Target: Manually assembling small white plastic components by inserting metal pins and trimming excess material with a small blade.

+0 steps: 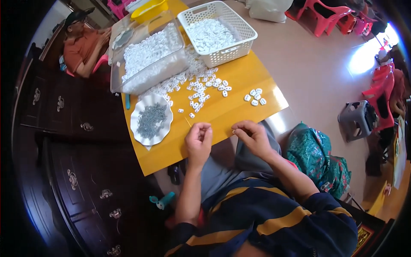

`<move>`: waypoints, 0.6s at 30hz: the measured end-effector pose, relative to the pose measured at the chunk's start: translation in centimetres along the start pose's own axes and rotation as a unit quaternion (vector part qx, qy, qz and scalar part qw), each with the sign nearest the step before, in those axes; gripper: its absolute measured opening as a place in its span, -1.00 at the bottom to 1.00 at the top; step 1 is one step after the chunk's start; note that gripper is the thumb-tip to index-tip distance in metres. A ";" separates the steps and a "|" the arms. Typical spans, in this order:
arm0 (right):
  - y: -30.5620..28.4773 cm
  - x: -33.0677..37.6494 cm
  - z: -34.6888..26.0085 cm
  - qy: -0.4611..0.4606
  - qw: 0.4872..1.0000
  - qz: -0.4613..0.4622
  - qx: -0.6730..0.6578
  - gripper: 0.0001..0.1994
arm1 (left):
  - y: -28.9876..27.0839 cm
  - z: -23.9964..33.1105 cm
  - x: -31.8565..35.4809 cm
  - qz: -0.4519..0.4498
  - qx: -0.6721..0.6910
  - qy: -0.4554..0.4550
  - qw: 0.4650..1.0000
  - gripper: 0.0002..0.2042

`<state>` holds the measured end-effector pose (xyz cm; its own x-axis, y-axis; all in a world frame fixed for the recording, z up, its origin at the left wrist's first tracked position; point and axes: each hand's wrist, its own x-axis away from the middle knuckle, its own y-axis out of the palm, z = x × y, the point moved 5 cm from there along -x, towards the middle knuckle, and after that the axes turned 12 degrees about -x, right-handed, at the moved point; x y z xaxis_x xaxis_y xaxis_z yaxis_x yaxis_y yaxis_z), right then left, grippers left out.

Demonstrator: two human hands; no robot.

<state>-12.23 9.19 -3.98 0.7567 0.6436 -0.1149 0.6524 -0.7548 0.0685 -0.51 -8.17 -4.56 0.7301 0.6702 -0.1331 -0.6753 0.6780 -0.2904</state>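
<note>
Striped shirt (274, 205) closest to me. I see the right hand (255, 139) pinching a tiny piece (234, 132), left hand (199, 143) curled, can't tell around what; white pieces (201, 99) on yellow table (224, 115), pink stool (322, 23) beyond.

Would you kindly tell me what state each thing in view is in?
Clear bin: open-topped, largely filled with white pieces.
White basket: open-topped, partly filled with white pieces.
Scalloped plate: bearing small grey pieces.
Loose white pieces: scattered on the table.
Separate white cluster: lying apart.
Dark drawers: shut.
Left hand: curled, any contents unclear.
Right hand: pinching a small thing.
</note>
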 end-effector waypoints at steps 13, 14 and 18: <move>-1.0 0.6 2.0 0.103 0.984 -0.019 -0.143 -0.84 | 3.6 4.6 0.8 -0.135 -0.112 0.054 0.983 -0.79; -1.1 0.6 2.2 0.119 0.980 -0.027 -0.155 -0.84 | 3.8 4.6 0.8 -0.139 -0.118 0.052 0.982 -0.78; -1.1 0.7 2.0 0.121 0.977 -0.026 -0.174 -0.86 | 4.5 4.8 0.7 -0.142 -0.129 0.059 0.980 -0.77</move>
<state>-12.47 10.20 -6.12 0.6822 0.7234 0.1069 0.6341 -0.6580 0.4062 -3.55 -3.19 -1.37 0.9018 0.4164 -0.1158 -0.4056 0.7226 -0.5597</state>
